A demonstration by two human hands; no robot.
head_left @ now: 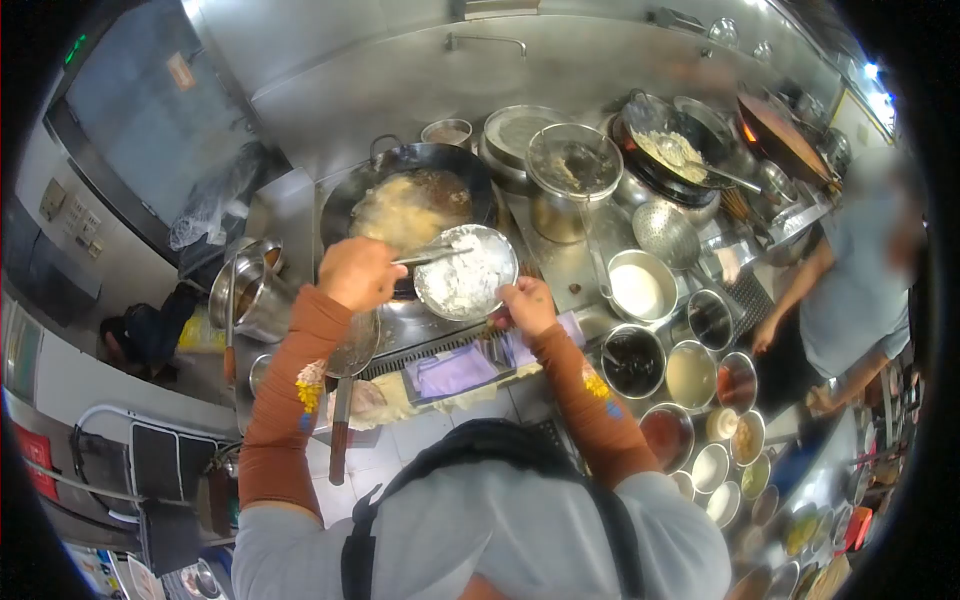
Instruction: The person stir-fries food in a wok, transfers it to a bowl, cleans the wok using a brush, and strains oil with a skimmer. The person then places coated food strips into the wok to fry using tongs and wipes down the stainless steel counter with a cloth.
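My left hand is closed around the end of metal tongs, whose far end reaches into a round metal bowl. White powder with lumps, looking like flour, fills much of the bowl. My right hand grips that bowl at its right rim, fingers wrapped over the edge. The bowl is held up at the front right of a large black wok, partly covering its near edge. Pale, foaming food sits in brown oil in the wok. What the tongs' tips touch is hard to make out.
A strainer rests on a metal pot right of the wok. Further right is a second wok with food. Several sauce containers stand at my right. A long-handled ladle or strainer lies near my left forearm. Another person stands at right.
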